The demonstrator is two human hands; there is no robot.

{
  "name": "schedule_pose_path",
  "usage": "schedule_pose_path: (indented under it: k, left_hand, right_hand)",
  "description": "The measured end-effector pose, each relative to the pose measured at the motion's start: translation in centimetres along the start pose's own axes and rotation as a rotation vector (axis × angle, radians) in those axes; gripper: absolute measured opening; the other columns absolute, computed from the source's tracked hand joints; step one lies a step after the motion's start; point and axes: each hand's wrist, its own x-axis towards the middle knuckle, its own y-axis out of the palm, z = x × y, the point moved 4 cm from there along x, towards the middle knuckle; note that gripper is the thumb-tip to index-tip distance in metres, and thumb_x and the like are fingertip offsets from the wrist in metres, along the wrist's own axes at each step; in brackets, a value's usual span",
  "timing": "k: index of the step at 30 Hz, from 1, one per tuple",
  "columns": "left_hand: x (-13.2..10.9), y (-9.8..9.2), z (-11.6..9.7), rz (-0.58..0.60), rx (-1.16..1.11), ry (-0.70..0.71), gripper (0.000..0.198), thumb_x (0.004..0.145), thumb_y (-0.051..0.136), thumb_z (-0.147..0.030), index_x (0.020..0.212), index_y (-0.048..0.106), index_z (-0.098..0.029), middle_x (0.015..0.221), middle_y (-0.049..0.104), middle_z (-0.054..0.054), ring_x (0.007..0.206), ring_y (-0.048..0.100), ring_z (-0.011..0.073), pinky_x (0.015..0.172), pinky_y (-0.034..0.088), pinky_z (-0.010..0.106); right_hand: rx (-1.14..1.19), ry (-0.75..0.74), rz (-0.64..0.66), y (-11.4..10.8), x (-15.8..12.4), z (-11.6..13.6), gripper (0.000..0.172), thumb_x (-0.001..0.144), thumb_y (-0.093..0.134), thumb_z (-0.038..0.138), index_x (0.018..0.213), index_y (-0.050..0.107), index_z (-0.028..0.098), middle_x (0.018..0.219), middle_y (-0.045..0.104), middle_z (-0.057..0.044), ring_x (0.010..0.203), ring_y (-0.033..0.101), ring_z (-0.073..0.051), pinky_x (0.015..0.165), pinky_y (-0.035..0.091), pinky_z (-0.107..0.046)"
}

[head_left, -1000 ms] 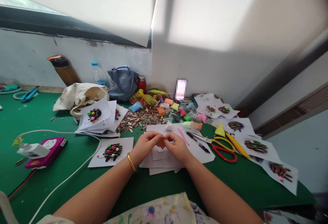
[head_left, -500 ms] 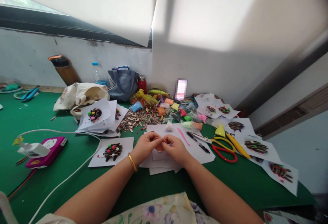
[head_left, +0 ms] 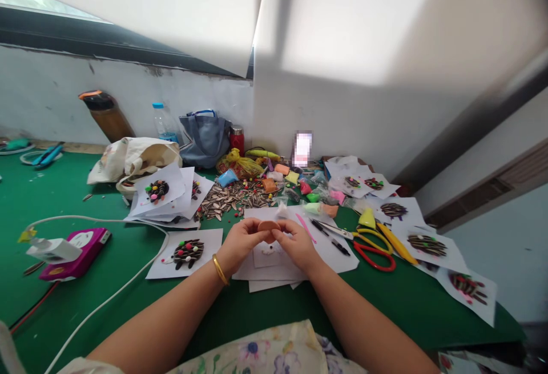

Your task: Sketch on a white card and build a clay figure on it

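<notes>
Between the fingertips of both hands is a flattened brown-orange piece of modelling clay (head_left: 269,226). My left hand (head_left: 245,244) grips its left edge, and my right hand (head_left: 295,244) pinches its right edge. Both are held just above a small white paper (head_left: 262,258) bearing small marks, which lies on larger white sheets (head_left: 244,271). A pink clay strip (head_left: 305,228), a black pen (head_left: 331,238) and scissors with yellow and red handles (head_left: 377,255) lie to the right of my right hand.
Sunflower seeds (head_left: 226,198) and small clay bags (head_left: 269,185) are spread behind the papers. Seed-decorated sheets lie left (head_left: 156,257) and right (head_left: 432,242). A white cable (head_left: 124,300) runs from a purple power strip (head_left: 77,254). Bags, bottles and a phone (head_left: 303,150) stand by the wall.
The clay piece has come up between my fingers and now shows its flat, round face. My hands have shifted slightly, uncovering more of the small paper beneath.
</notes>
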Motion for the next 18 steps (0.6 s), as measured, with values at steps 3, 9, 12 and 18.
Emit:
schedule_pose_path:
  k: [3, 9, 12, 18]
  left_hand:
    - [-0.2, 0.2, -0.1, 0.046, -0.007, -0.021, 0.029, 0.065, 0.080, -0.034, 0.078, 0.064, -0.014, 0.071, 0.067, 0.002, 0.068, 0.061, 0.0148, 0.066, 0.046, 0.026]
    - [0.1, 0.0, 0.5, 0.032, 0.031, -0.037, 0.031, 0.070, 0.075, -0.043, 0.082, 0.066, -0.015, 0.077, 0.067, 0.002, 0.070, 0.059, 0.0135, 0.064, 0.044, 0.024]
    - [0.2, -0.3, 0.8, 0.022, 0.040, -0.044, 0.034, 0.071, 0.074, -0.047, 0.075, 0.064, -0.014, 0.070, 0.064, 0.002, 0.065, 0.057, 0.0123, 0.061, 0.044, 0.023]
    - [0.2, 0.2, 1.0, 0.095, -0.078, -0.031, 0.054, 0.066, 0.081, -0.038, 0.110, 0.057, -0.018, 0.094, 0.068, 0.005, 0.081, 0.063, 0.0160, 0.067, 0.048, 0.025]
  right_hand:
    - [0.058, 0.032, 0.016, 0.1, 0.0, -0.1, 0.029, 0.087, 0.060, 0.042, 0.103, 0.066, 0.019, 0.092, 0.071, -0.005, 0.085, 0.065, -0.020, 0.080, 0.051, -0.034]
    - [0.077, 0.072, -0.014, 0.1, -0.1, -0.2, 0.030, 0.086, 0.059, 0.047, 0.095, 0.067, 0.019, 0.084, 0.071, -0.005, 0.080, 0.066, -0.021, 0.076, 0.052, -0.034]
    - [0.104, 0.080, -0.003, 0.2, -0.1, -0.3, 0.030, 0.086, 0.060, 0.047, 0.094, 0.067, 0.019, 0.084, 0.071, -0.004, 0.080, 0.066, -0.021, 0.075, 0.052, -0.034]
    - [0.181, 0.084, -0.093, -0.2, 0.3, -0.6, 0.035, 0.083, 0.061, 0.051, 0.094, 0.066, 0.018, 0.090, 0.070, -0.006, 0.084, 0.064, -0.022, 0.079, 0.051, -0.035]
